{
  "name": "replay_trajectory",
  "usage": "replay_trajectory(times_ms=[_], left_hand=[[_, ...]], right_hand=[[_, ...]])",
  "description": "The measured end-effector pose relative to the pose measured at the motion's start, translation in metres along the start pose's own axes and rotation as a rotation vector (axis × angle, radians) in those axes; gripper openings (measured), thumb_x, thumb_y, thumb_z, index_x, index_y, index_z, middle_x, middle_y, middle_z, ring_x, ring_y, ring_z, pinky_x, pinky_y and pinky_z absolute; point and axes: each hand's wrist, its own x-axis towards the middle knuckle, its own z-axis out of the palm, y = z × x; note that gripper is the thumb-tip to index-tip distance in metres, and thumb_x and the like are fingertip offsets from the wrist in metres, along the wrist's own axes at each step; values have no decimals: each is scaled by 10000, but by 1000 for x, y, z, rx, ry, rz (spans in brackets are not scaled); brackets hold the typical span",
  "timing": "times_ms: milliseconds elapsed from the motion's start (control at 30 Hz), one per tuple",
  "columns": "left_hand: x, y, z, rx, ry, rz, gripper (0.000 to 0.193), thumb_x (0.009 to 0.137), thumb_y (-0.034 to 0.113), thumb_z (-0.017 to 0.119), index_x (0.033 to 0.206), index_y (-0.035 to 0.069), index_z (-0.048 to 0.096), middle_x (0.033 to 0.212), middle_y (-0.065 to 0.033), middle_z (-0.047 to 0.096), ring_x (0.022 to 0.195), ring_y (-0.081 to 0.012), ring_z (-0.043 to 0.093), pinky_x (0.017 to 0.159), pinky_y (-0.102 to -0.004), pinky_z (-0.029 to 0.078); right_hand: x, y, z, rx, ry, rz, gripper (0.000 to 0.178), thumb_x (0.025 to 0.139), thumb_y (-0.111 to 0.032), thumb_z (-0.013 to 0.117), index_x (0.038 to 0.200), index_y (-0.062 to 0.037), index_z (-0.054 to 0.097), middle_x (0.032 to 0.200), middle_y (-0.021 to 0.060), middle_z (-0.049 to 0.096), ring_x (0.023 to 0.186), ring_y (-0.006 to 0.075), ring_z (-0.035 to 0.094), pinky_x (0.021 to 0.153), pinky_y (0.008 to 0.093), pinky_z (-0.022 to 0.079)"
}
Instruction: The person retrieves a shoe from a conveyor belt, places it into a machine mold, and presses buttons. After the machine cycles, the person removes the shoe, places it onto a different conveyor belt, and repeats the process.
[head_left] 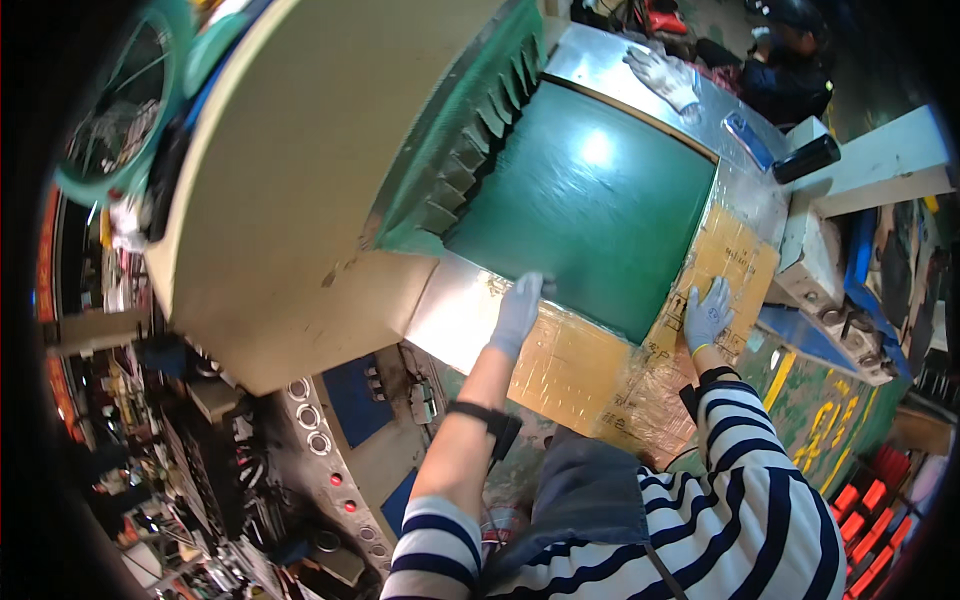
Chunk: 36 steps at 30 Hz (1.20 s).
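We're with the gloved left hand [518, 312] at the near edge of the glossy green surface [600, 210], fingers close together, tips blurred; we can't tell whether they grip anything. Over to the right hand [708, 318], gloved too, spread wide on taped cardboard [575, 360] bordering that green. Outward, we spot a fringed green curtain [490, 115] along its left side, a loose glove [665, 80] on the metal top [590, 60] beyond, and another person [790, 75] at upper right.

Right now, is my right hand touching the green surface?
Apart: the head view shows brown cardboard between the right hand and the green surface.
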Motion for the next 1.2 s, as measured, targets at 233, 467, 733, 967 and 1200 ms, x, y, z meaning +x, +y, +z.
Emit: replay_trajectory(times_ms=[233, 467, 733, 967, 1200], left_hand=[[192, 23, 12, -112, 133, 205, 299, 928, 165, 564, 1187, 25, 618, 1095, -120, 682, 1044, -204, 630, 966, -327, 468], [252, -55, -186, -412, 483, -304, 550, 908, 363, 600, 1298, -24, 577, 1272, -145, 615, 1128, -235, 593, 1017, -336, 441], [291, -28, -66, 483, 338, -542, 745, 743, 520, 759, 1224, -32, 620, 1145, -152, 665, 1052, -261, 618, 923, -345, 469], [314, 1, -100, 296, 279, -522, 668, 747, 482, 755, 1167, -25, 644, 1084, -137, 674, 1002, -248, 624, 896, -340, 476], [273, 18, -114, -304, 157, -432, 592, 750, 444, 751, 1111, -18, 667, 1024, -121, 683, 953, -236, 630, 869, -335, 484]], right_hand=[[15, 24, 24, -99, 79, -67, 673, 921, -442, 507, 1476, -100, 344, 1549, 111, 328, 1429, 292, 295, 1141, 539, 179], [10, 8, 23, -17, 27, -71, 671, 906, -425, 515, 1461, -78, 368, 1525, 143, 357, 1413, 310, 316, 1144, 529, 177], [17, 32, 19, -84, 75, -134, 695, 900, -417, 518, 1471, -55, 356, 1529, 157, 351, 1416, 321, 309, 1154, 524, 159], [8, 22, 21, -56, 66, -103, 662, 950, -398, 481, 1497, -67, 310, 1563, 140, 303, 1451, 306, 255, 1152, 531, 169], [8, 10, 21, -105, 52, -105, 647, 958, -386, 476, 1496, -67, 308, 1569, 149, 288, 1455, 301, 251, 1151, 536, 169]])
